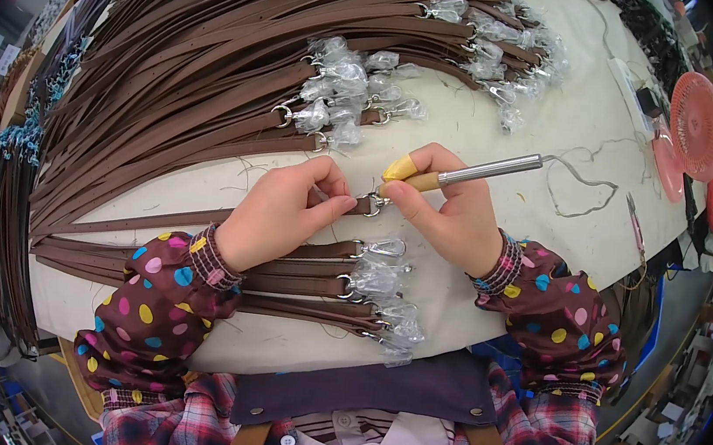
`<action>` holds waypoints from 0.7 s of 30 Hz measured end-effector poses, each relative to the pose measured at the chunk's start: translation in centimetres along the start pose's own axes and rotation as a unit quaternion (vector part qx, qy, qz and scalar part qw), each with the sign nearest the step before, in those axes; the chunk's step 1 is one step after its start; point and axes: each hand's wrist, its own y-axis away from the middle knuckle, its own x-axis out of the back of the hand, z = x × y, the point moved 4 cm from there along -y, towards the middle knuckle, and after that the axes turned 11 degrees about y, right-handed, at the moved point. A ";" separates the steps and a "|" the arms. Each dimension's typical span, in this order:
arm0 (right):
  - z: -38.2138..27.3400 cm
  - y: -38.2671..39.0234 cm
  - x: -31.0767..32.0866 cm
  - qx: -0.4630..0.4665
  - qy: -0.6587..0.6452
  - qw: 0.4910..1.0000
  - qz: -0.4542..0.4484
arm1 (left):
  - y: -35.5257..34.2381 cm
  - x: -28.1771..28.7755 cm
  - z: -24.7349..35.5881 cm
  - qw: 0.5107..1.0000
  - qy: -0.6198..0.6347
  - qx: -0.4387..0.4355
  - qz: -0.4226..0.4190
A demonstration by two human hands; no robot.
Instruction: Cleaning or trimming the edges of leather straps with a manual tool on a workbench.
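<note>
My left hand (295,207) pinches the end of a brown leather-like strap (146,218), close to its metal ring (373,204). In my right hand (454,212) is a corded pen-shaped tool (490,169) with a tan grip and a silver metal barrel, resembling a soldering iron. Yellow tape or a finger cover wraps my right index finger. The tool's tip sits by the ring and strap end, mostly hidden by my fingers. Nearer me lie several more brown straps (297,284), their metal clasps (384,248) partly in clear plastic.
A large fan of brown straps (217,57) with plastic-wrapped hardware (337,80) covers the far left of the pale table (553,192). At right are a pink basket (700,121), tweezers-like snips (635,223), a power strip (632,96) and the tool's loose cord (586,215).
</note>
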 end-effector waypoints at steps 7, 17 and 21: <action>0.8 0.2 -1.4 -0.009 0.073 0.997 -0.022 | 0.2 -0.1 -0.9 0.995 0.103 0.016 0.003; 1.0 0.3 -1.7 -0.066 0.071 0.993 -0.070 | 0.0 0.0 -1.1 0.997 0.075 0.000 0.006; 1.0 0.3 -1.7 -0.068 0.080 0.992 -0.072 | -0.1 0.0 -1.3 0.997 0.074 -0.007 0.020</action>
